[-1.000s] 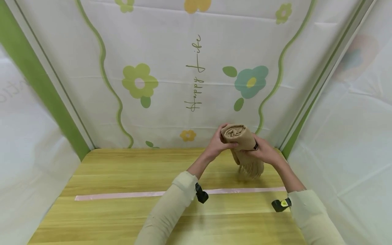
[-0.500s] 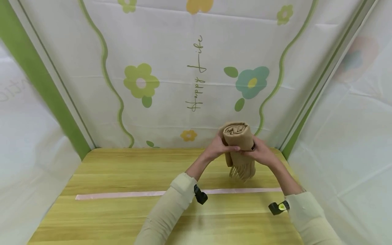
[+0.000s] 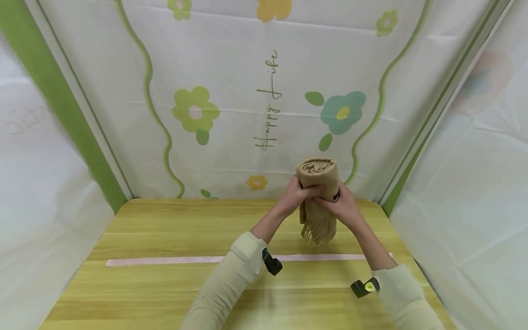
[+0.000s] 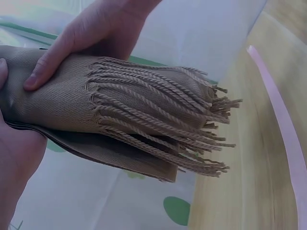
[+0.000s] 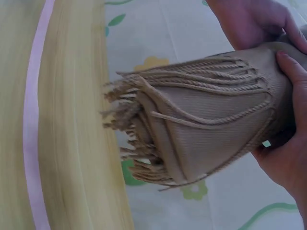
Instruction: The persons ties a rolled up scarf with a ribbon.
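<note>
Both hands hold a rolled tan scarf [image 3: 317, 183] in the air above the far right part of the worktop [image 3: 165, 238], near its back edge. The left hand [image 3: 298, 196] wraps the roll from one side, thumb across the front; the right hand [image 3: 340, 207] curls its fingers [image 5: 293, 67] round the other side. The fringe [image 4: 192, 124] hangs loose below the roll. To keep the roll tight, I judge the grip should stay close to the loose end, with the tassels kept from slipping out. A pink ribbon [image 3: 173, 261] lies flat across the worktop, well apart from the scarf. No container shows in any view.
</note>
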{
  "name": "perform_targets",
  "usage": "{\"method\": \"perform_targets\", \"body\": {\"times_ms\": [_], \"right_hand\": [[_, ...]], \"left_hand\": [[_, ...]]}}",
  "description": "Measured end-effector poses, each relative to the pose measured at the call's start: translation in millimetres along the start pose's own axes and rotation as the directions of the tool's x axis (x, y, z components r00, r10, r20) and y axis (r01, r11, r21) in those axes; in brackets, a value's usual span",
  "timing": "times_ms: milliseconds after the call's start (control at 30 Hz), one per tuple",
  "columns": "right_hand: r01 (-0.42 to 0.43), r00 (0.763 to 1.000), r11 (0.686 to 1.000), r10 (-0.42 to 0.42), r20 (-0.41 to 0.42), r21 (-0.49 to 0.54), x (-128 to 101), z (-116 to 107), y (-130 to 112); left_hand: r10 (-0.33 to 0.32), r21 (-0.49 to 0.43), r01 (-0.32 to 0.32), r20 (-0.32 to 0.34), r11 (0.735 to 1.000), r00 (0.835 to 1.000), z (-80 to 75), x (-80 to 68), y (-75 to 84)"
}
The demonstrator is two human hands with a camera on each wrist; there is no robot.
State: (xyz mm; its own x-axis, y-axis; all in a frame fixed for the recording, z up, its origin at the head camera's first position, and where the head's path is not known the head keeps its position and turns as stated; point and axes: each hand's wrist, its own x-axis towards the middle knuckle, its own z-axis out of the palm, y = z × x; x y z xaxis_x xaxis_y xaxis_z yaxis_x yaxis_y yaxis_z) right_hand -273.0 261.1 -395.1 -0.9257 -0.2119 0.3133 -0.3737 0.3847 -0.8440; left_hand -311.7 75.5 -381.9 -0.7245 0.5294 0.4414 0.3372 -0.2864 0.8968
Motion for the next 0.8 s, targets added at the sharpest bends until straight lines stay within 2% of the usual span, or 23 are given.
{"method": "perform_targets", "body": {"times_ms": [133, 233, 367, 467, 600, 800], "right_hand": [[-0.002, 1.0, 0.995, 0.004, -0.019, 0.096, -1, 11, -4], [-0.02, 1.0, 0.987, 0.02, 0.001, 0.162, -3, 17, -3], [-0.057, 0.997, 0.976, 0.047, 0.055, 0.209, -8, 25, 4], [-0.047, 0.994, 0.973, 0.022, 0.111, 0.227, -12, 31, 10], [-0.029, 0.987, 0.949, -0.023, 0.161, 0.314, -15, 39, 15], [-0.065, 0.978, 0.87, -0.042, 0.206, 0.488, -18, 50, 19]], "left_hand": [[-0.019, -0.036, 0.019, -0.022, 0.999, 1.0, -3.1, -0.7, 4.3], [-0.043, -0.112, 0.04, -0.024, 0.993, 0.999, -5.3, -1.3, 6.5], [-0.091, -0.272, 0.081, -0.024, 0.959, 0.996, -9.1, -2.8, 8.1], [-0.11, -0.339, 0.1, -0.01, 0.935, 0.994, -12.7, -3.8, 8.9], [-0.115, -0.338, 0.114, 0.018, 0.934, 0.993, -17.3, -5.4, 11.3], [-0.14, -0.32, 0.136, 0.008, 0.938, 0.99, -23.9, -7.8, 16.5]]}}
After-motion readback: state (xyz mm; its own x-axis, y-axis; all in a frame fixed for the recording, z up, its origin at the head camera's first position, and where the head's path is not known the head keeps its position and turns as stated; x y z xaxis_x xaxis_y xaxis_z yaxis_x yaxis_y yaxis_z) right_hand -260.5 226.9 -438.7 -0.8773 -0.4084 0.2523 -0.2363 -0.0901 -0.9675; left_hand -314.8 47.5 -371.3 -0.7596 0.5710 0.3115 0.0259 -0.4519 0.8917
